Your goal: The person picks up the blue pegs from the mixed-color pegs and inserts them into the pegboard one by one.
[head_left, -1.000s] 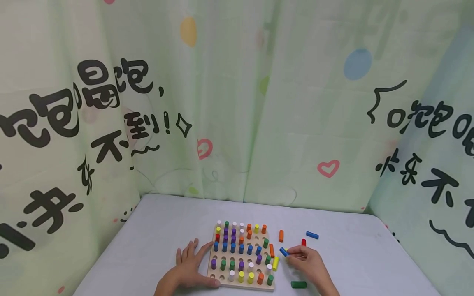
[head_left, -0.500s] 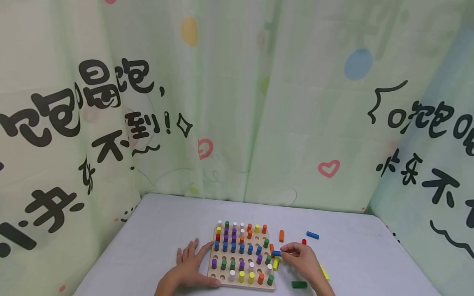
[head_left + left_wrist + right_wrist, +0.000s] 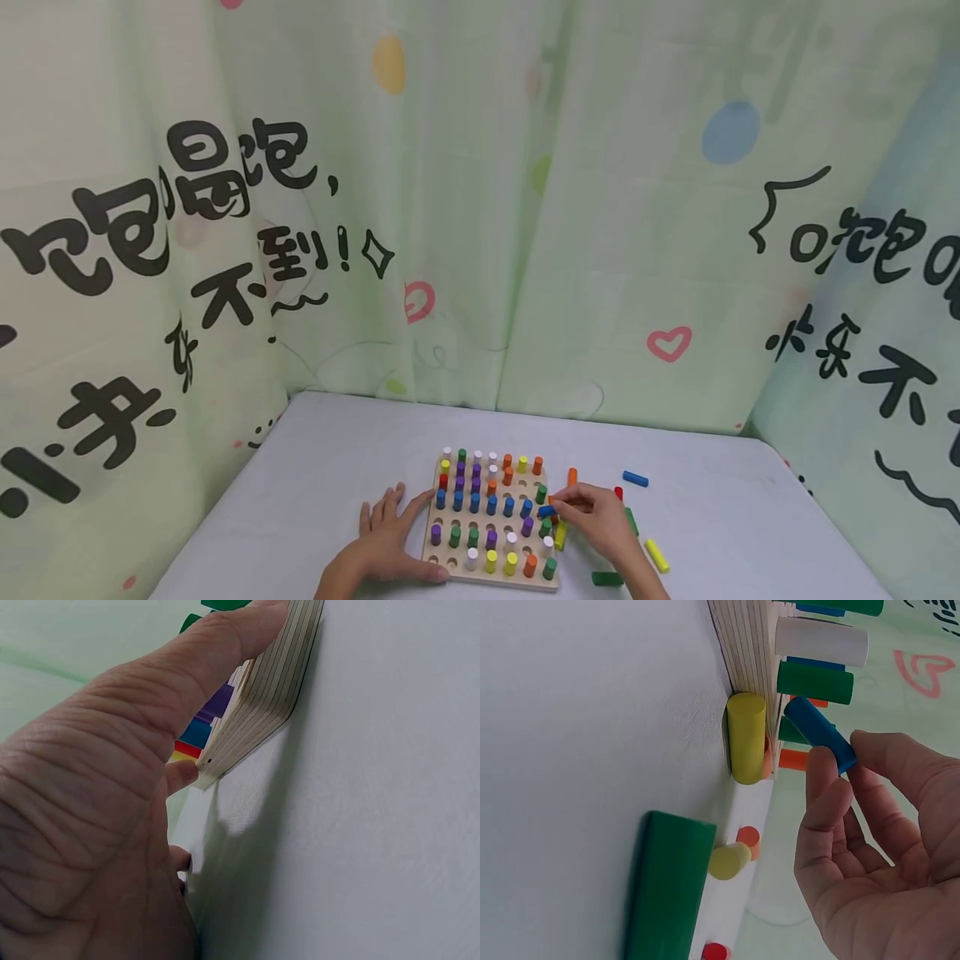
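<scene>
A wooden pegboard [image 3: 487, 578] stands on the white table, holding upright pegs in several colours and some bare holes. A row of blue pegs [image 3: 475, 502] crosses its middle. My left hand [image 3: 382, 542] rests against the board's left side, fingers spread, thumb at the near corner; the left wrist view shows the thumb on the layered board edge [image 3: 289, 671]. Between thumb and fingertips, my right hand [image 3: 603, 521] pinches a blue peg [image 3: 819, 733]. That peg is tilted, over the board's right edge beside the green pegs [image 3: 815, 682].
Loose pegs lie right of the board: a yellow one [image 3: 561, 536] by its edge, another yellow [image 3: 656, 556], two green [image 3: 607, 578], a blue [image 3: 635, 479], a red [image 3: 618, 492] and an orange one [image 3: 572, 476]. A printed curtain [image 3: 465, 208] surrounds the table.
My right hand has moved left with the blue peg, from beside the board to over its right edge. Loose green and yellow pegs behind it have come into sight. The left hand stays put.
</scene>
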Action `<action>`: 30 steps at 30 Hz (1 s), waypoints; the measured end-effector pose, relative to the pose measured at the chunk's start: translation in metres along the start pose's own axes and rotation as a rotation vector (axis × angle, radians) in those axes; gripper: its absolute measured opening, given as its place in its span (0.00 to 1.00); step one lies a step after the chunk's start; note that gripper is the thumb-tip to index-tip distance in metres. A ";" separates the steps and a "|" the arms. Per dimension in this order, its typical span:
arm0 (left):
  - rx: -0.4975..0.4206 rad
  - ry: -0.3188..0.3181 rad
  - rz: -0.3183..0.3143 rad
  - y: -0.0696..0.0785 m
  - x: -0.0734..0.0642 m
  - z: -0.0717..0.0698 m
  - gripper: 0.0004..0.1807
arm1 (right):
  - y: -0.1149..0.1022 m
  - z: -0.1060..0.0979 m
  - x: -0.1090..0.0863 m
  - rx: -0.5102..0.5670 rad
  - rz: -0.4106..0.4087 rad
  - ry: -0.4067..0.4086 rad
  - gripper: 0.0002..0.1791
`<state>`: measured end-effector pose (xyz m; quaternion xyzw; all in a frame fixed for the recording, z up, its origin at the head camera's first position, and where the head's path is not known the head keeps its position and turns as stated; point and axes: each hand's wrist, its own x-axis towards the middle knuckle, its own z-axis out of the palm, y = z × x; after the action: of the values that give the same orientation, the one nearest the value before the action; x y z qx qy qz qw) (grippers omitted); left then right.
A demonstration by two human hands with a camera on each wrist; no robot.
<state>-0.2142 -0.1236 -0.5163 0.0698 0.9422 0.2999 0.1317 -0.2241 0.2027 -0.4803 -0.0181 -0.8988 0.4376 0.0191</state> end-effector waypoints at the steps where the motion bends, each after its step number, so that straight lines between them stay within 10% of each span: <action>1: 0.001 0.000 0.001 0.000 0.000 0.000 0.64 | -0.001 0.000 0.000 0.000 -0.003 -0.005 0.05; 30: -0.016 -0.005 -0.019 0.000 0.001 0.001 0.65 | -0.011 0.001 0.001 0.032 0.004 -0.016 0.09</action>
<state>-0.2145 -0.1230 -0.5169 0.0607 0.9402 0.3058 0.1374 -0.2256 0.1948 -0.4725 -0.0159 -0.8917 0.4522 0.0115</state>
